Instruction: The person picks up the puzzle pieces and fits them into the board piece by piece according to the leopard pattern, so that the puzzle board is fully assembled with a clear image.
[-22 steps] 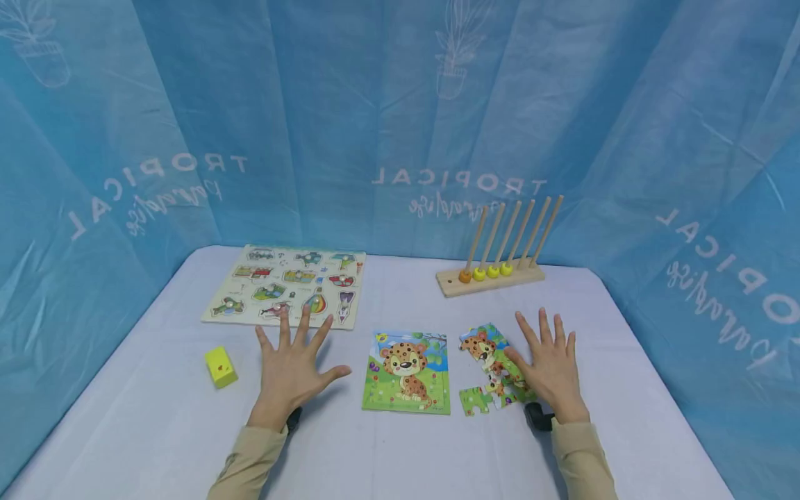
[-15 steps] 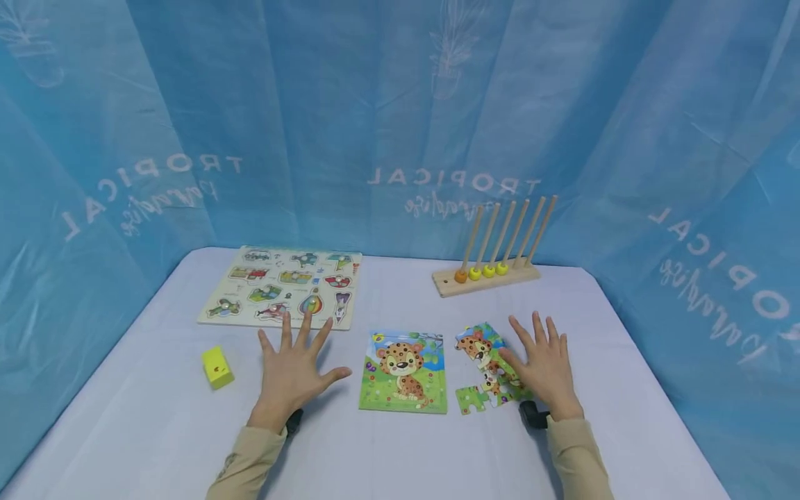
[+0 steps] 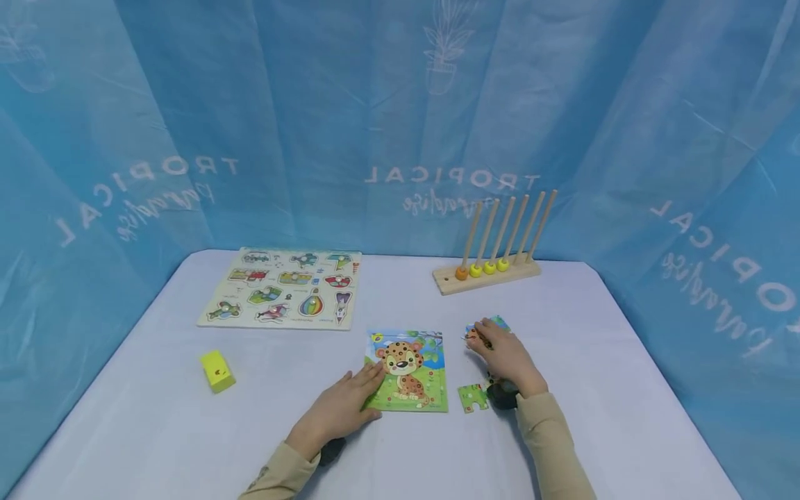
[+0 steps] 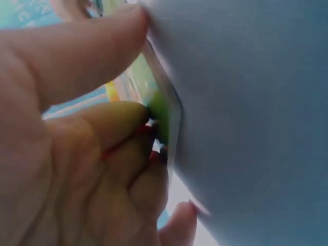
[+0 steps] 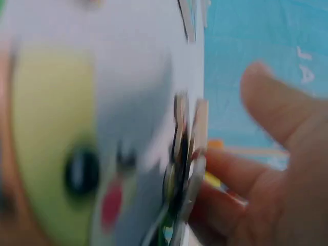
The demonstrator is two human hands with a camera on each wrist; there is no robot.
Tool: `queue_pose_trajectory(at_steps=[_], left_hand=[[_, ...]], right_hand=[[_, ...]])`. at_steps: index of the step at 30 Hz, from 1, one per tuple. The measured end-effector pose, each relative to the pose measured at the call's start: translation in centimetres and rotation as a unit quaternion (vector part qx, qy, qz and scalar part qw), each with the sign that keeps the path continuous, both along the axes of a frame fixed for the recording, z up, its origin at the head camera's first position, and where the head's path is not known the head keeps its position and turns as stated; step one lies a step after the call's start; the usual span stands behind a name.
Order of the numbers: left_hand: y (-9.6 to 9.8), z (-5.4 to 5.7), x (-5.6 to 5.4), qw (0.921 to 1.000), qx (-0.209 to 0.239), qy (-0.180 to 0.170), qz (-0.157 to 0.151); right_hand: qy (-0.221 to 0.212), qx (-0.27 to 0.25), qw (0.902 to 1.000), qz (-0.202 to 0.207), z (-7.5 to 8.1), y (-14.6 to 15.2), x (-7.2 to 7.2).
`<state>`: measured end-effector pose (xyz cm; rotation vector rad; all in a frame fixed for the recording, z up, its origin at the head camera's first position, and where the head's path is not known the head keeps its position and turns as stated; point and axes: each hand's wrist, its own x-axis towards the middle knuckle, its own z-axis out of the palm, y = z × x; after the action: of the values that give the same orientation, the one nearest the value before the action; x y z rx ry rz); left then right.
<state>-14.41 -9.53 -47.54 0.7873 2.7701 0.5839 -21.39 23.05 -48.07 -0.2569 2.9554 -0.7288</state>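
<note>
The left hand (image 3: pixel 340 411), laid flat with fingers spread on the bare cloth a moment ago, is now brought in against the near left corner of the leopard puzzle board (image 3: pixel 407 371), which lies close to the near edge of the table (image 3: pixel 562 305), about midway along it. In the left wrist view the fingertips (image 4: pixel 134 117) are seen pressed onto the board's green edge (image 4: pixel 163 115) with the thumb above it; no curl round it can be made out. The right hand (image 3: pixel 507 361), spread flat before, is now drawn over the loose puzzle pieces (image 3: pixel 494 325) just right of the board. In the blurred right wrist view its fingers (image 5: pixel 228 174) are seen bent toward stacked piece edges (image 5: pixel 185 154), though a grasp cannot be told. One green piece (image 3: pixel 473 398) is left apart, nearer the table's front edge. Work on the puzzle is judged to be only beginning.
</note>
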Motion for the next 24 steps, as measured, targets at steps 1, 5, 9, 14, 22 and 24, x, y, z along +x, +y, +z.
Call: queue_pose_trajectory(at_steps=[1, 5, 9, 14, 22, 24], left_hand=[[0.1, -0.1, 0.0, 1.0000, 0.002, -0.003, 0.000], [0.1, -0.1, 0.1, 1.0000, 0.004, -0.008, 0.004], [0.0, -0.1, 0.2, 1.0000, 0.003, -0.006, 0.006], [-0.2, -0.1, 0.3, 1.0000, 0.002, -0.004, -0.009], [-0.1, -0.4, 0.4, 0.9999, -0.012, 0.004, -0.007], [-0.1, -0.3, 0.5, 0.9999, -0.012, 0.006, -0.008]], right_hand=[[-0.005, 0.020, 0.9997, -0.014, 0.0, 0.3, 0.0], [0.002, 0.066, 0.9965, -0.051, 0.2, 1.2, 0.3], [0.068, 0.071, 0.9929, -0.068, 0.1, 0.9, 0.4], [0.090, 0.083, 0.9908, -0.057, -0.5, -0.5, -0.7], [0.036, 0.022, 0.9959, -0.080, -0.3, -1.9, -3.0], [0.031, -0.021, 0.9959, -0.083, -0.3, -2.0, -3.3]])
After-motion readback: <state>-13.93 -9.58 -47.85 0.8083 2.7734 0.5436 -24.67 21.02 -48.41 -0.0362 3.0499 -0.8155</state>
